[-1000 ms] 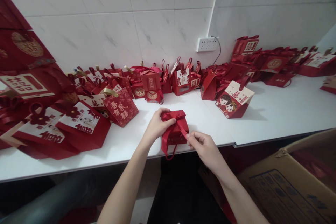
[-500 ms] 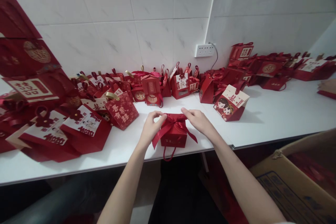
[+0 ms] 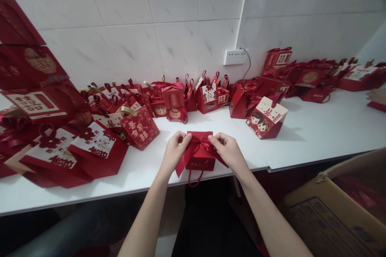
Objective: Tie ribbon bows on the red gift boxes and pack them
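A small red gift box (image 3: 200, 164) with gold lettering sits near the table's front edge, its cord handle (image 3: 196, 182) hanging over the edge. Across its top lies a shiny red ribbon (image 3: 183, 157) tied in a bow. My left hand (image 3: 176, 149) pinches the bow's left side between thumb and fingers. On the opposite side, my right hand (image 3: 228, 151) pinches the right part of the bow in the same way. Both hands stay close to the box's top, one at each side. The fingertips partly cover the loops.
Rows of red gift boxes (image 3: 175, 102) line the wall, with a tall stack (image 3: 39, 64) at left. A box with a cartoon figure (image 3: 267, 118) stands to the right. Below the table's right side is an open cardboard carton (image 3: 328, 213). Another person's hand (image 3: 376, 95) shows at far right.
My right hand has moved down from the box's back corner onto the bow's right side. My left hand has lowered slightly and holds the left side.
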Motion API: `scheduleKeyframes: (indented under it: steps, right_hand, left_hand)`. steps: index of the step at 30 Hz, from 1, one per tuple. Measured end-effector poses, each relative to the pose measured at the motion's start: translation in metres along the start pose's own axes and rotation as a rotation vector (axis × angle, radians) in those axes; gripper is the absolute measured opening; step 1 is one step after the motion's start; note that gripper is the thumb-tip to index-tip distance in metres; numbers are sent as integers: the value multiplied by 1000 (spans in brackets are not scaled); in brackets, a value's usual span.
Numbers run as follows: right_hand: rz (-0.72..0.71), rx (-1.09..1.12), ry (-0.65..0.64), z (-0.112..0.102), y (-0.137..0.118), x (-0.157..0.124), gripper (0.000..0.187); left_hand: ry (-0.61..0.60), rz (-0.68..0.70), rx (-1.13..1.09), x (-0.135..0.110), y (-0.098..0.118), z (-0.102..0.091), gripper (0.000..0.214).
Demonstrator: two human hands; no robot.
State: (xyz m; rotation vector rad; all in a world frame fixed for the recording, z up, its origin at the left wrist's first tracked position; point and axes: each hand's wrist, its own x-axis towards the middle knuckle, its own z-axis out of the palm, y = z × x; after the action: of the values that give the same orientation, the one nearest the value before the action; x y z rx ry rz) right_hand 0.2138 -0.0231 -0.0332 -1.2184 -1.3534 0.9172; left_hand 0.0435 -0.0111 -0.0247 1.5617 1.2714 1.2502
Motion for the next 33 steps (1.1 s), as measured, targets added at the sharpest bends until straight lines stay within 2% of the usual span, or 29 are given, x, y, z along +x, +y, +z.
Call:
scheduleKeyframes:
  steps: [4,6,9,15,19,20,22,25,27,29,31,33]
  right_hand:
    - [-14,55,1,1,3,-6,40]
    - [2,106,-8,2,6,-6,41]
    - [71,220,-37,1,10,-7,43]
    - [203,431,-86,2,15,-8,43]
    - [230,394,-166,-3,22,-1,43]
    - [222,356,-170,-6,21,2,43]
    - [133,220,-100,-13,14,6,37]
    - [-171,-187,11,-15,-10,6,29]
    - [-351,-525,-55,-7,-28,4,24]
    - [-421,-791,-161,4,-40,1,18]
    - [-424,-927,-221,14,-45,0,15]
    - [-460,-934,-227,19,-43,0,15]
  left_hand:
    - [14,-53,-18,-11,-4,1,39]
    - [65,-68,4,-15,-6,3,38]
    - [149,-84,37,-20,-8,8,31]
    - [219,-90,24,-25,-11,14,23]
    - [238,-105,-9,-24,-15,14,22]
    - [223,-109,-20,-23,-16,14,23]
    - [186,-121,-50,-20,-17,14,24]
    - [138,-133,-97,-18,-16,13,27]
    - [120,-135,-124,-17,-14,13,27]
    - [117,-136,-143,-18,-13,14,27]
    - [124,-142,-155,-18,-12,13,30]
    - [118,-147,-167,-19,-12,13,35]
